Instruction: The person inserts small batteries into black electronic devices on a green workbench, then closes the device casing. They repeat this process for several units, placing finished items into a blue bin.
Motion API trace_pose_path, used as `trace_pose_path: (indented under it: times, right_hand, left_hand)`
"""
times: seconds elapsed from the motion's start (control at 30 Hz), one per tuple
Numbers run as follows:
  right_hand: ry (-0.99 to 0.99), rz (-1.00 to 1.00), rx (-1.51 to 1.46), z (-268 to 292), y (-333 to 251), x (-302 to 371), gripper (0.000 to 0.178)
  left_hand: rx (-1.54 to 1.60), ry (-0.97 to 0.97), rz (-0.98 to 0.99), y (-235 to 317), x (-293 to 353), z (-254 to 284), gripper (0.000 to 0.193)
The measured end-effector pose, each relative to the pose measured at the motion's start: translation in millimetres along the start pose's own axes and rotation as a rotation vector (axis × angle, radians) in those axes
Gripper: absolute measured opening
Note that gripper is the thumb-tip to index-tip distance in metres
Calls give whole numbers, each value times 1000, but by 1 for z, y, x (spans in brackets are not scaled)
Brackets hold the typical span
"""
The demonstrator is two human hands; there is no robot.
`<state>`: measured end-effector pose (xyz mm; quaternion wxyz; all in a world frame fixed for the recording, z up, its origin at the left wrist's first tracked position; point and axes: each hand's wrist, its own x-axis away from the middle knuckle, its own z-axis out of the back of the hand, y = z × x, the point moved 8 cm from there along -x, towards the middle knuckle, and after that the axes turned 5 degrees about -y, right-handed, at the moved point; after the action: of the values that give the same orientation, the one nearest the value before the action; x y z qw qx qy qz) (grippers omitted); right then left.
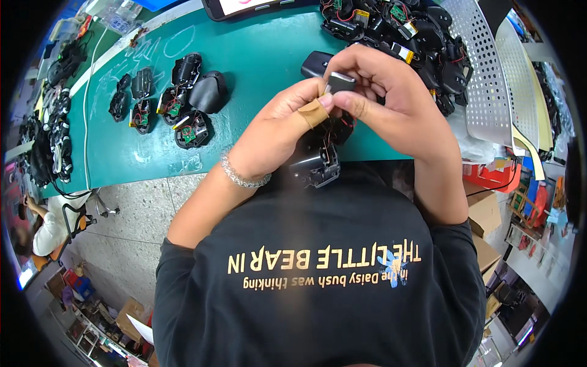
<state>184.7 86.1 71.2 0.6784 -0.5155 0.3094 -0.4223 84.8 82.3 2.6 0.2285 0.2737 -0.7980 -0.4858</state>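
Above the green table's front edge, both of my hands meet around a small flat grey battery (342,82) with a silvery edge. My right hand (397,101) pinches it between thumb and fingers. My left hand (281,116) is closed at its left corner, thumb against forefinger, with a tan wrap (313,114) around the thumb. Below my fingers, thin wires run down to an open black plastic housing (317,167), which hangs near my shirt. Part of that housing is hidden by my hands. Just behind them lies a black rounded shell (317,63).
On the green table (251,46), several opened black housings with green circuit boards (192,131) lie at left, beside a black cover (208,92). A heap of similar wired parts (391,33) fills the back right, next to a perforated metal panel (489,79). A screen device (244,7) stands at the back.
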Motion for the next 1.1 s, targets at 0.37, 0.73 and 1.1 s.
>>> trace_pose_path:
  times: [0.37,0.73,1.1]
  right_hand:
    - [176,85,-87,17,15,10,10]
    - [290,117,332,9,16,10,10]
    - [546,355,199,10,3,8,15]
  left_hand:
    - [121,129,-150,11,-1,9,32]
    - [-160,255,-353,22,7,18,38]
    - [-787,281,-639,39,15,-3,45]
